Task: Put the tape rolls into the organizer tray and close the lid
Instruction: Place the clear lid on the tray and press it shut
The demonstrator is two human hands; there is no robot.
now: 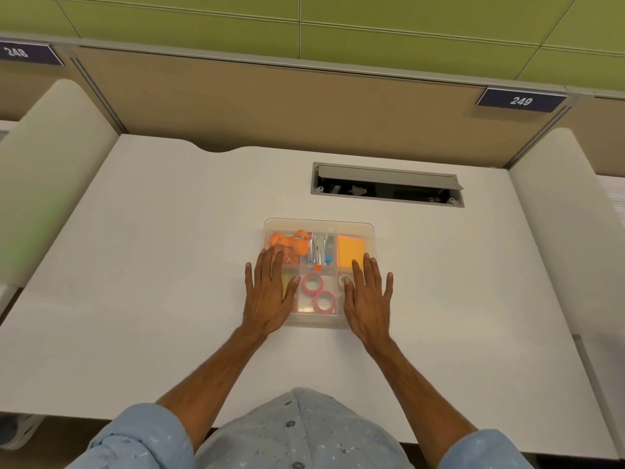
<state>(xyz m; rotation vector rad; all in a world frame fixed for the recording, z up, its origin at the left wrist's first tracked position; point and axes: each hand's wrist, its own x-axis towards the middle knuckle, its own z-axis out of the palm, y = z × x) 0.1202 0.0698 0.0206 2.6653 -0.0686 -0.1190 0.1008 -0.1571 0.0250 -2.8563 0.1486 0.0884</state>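
Observation:
A clear plastic organizer tray (pixel 351 226) sits in the middle of the white desk, with a transparent lid lying on top of it. Through the lid I see two pink tape rolls (pixel 318 292) in the near middle compartment and a white tape roll (pixel 342 279) in the near right one, partly under my thumb. My left hand (pixel 269 296) lies flat on the lid's left side, fingers spread. My right hand (pixel 367 299) lies flat on the right side the same way. Neither hand holds anything.
The far compartments hold orange clips (pixel 287 243), a stapler (pixel 318 253) and an orange sticky-note pad (pixel 351 252). An open cable slot (pixel 387 186) sits in the desk behind the tray. Padded dividers stand at the left (pixel 50 184) and right (pixel 554 211).

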